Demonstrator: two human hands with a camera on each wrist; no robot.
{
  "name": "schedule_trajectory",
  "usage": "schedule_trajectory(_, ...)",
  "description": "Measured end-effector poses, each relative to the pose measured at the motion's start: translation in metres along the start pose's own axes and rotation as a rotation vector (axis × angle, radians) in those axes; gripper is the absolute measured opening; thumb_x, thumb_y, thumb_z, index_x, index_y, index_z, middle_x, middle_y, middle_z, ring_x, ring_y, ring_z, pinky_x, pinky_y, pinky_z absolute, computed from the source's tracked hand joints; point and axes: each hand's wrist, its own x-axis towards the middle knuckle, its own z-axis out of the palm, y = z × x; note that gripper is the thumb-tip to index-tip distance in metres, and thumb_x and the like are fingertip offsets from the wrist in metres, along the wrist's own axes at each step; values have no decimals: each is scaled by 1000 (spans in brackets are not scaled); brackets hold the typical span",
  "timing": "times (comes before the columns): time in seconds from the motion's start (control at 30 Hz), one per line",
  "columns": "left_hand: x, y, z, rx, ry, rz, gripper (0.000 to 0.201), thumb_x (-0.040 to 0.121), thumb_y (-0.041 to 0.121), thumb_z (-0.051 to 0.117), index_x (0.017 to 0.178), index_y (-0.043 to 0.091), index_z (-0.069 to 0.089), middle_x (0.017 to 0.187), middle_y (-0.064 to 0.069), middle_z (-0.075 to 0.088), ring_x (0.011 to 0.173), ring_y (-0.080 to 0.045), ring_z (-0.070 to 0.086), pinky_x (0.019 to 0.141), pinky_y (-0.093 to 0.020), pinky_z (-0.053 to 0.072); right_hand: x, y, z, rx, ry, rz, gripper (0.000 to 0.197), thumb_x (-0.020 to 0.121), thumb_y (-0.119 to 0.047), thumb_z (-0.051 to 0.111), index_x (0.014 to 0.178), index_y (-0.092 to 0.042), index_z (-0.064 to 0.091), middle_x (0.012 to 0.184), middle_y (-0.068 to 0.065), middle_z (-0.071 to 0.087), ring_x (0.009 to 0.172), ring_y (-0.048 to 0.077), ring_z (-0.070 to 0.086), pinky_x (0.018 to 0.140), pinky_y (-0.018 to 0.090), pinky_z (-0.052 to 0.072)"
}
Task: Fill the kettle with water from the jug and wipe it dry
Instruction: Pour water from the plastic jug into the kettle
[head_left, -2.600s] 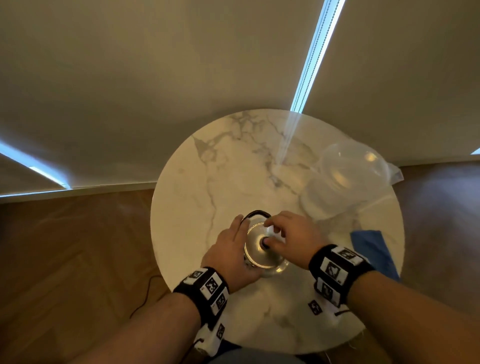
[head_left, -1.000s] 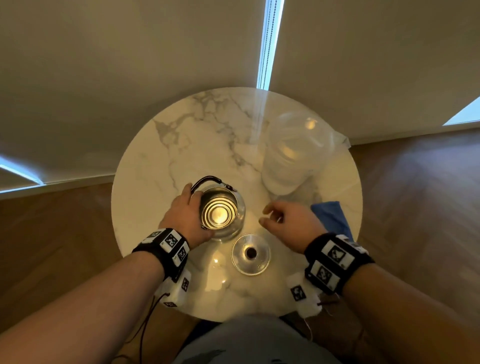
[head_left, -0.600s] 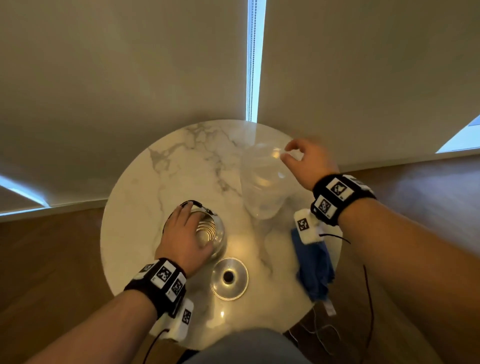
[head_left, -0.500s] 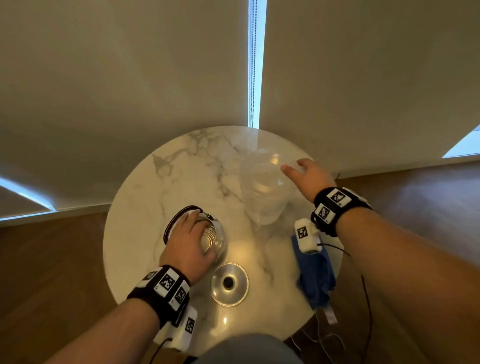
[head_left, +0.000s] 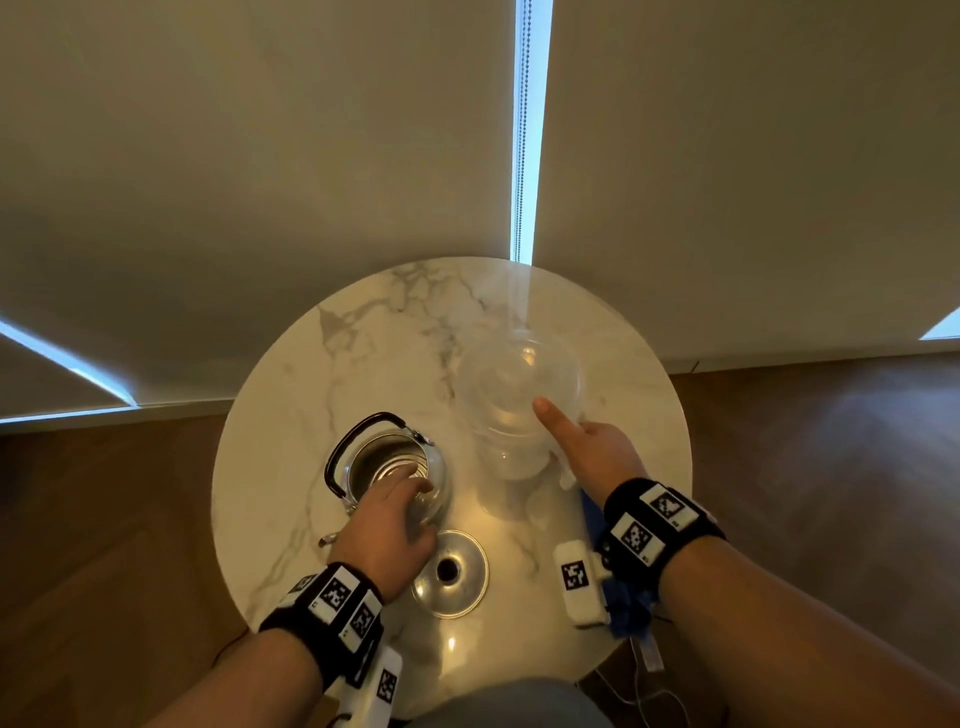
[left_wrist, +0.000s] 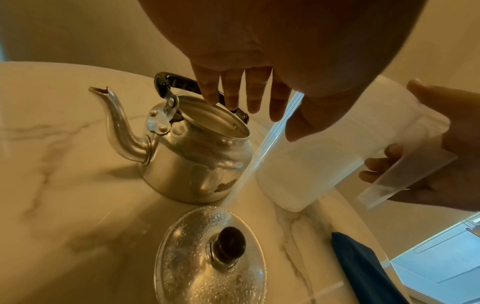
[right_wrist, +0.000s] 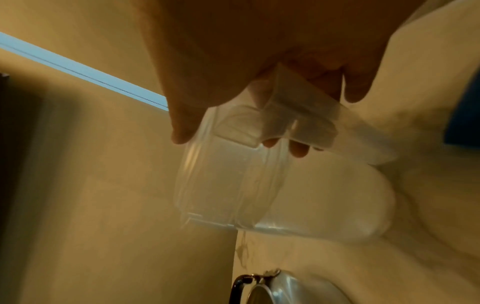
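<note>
The steel kettle (head_left: 387, 467) stands open on the round marble table (head_left: 291, 415), its black handle folded back. The kettle's lid (head_left: 449, 574) lies on the table just in front of it. My left hand (head_left: 405, 499) is at the kettle's near rim with straight fingers (left_wrist: 231, 96), holding nothing. The clear plastic jug (head_left: 519, 410) is right of the kettle. My right hand (head_left: 571, 441) grips the jug's handle (right_wrist: 293, 123), thumb up along the rim. In the left wrist view the kettle (left_wrist: 192, 156), lid (left_wrist: 210, 257) and jug (left_wrist: 311, 164) stand close together.
A blue cloth (head_left: 628, 613) lies at the table's right front edge under my right wrist; in the left wrist view the cloth (left_wrist: 363, 271) is right of the lid. Closed blinds hang behind the table, wood floor around it.
My right hand let go of the lid on the table, reached to the jug and took hold of its handle. My left hand stayed at the open kettle.
</note>
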Motion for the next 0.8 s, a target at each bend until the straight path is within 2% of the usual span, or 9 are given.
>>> schedule_trajectory(0.1,-4,6,-1,-48,4,-2,58,78,38,67,133,36,49,150,18,37,137,-6,42,112,-31,43,-1,11,5,100,2,-24,81,64,-91,57,87,-16,76,85,4,77,85,25,72,92,52,55)
schedule_trajectory(0.17,-6,9,-5,-57,11,14,58,79,40,65,134,37,48,146,20,42,133,-5,46,108,-28,46,0,13,7,149,6,-39,83,61,-92,58,89,-16,75,86,7,76,86,28,72,91,55,56)
schedule_trajectory(0.3,-6,19,-16,-52,28,65,53,81,43,64,132,38,49,136,21,52,123,-2,54,102,-26,49,4,5,4,159,9,-92,91,58,-91,63,86,-5,75,84,15,75,86,36,71,89,59,56)
schedule_trajectory(0.37,-4,20,-21,-138,43,24,47,84,49,63,128,40,50,127,24,56,116,0,57,99,-26,51,4,-3,-1,127,0,-149,90,62,-86,65,88,0,73,86,19,75,86,38,70,88,56,57)
schedule_trajectory(0.47,1,23,-28,-381,58,-101,42,87,54,60,125,36,56,115,21,64,105,2,62,96,-28,53,0,-12,-10,121,-35,-204,91,62,-78,69,93,7,70,88,26,71,82,40,67,85,52,54)
schedule_trajectory(0.57,6,21,-30,-694,102,-224,36,87,56,56,114,33,64,106,10,70,102,-6,66,98,-39,53,-5,-19,-20,118,-99,-231,101,55,-81,74,88,14,62,72,16,61,71,30,57,77,49,52)
schedule_trajectory(0.63,10,23,-29,-984,54,-327,42,82,61,55,112,33,66,110,5,71,110,-17,65,100,-44,52,-8,-25,-24,125,-127,-245,105,51,-83,75,85,15,60,70,12,58,70,28,56,75,45,49)
schedule_trajectory(0.7,12,28,-29,-1236,-41,-388,45,88,58,51,121,30,64,119,4,69,119,-19,62,104,-43,48,-15,-32,-25,91,-164,-282,97,55,-81,75,83,12,64,68,10,59,69,27,57,73,42,48)
schedule_trajectory(0.8,8,33,-28,-1396,-89,-387,42,94,50,50,128,29,60,123,3,69,120,-20,62,108,-43,44,-25,-42,-19,9,-201,-323,83,65,-71,69,80,11,66,65,9,59,64,22,55,69,35,46)
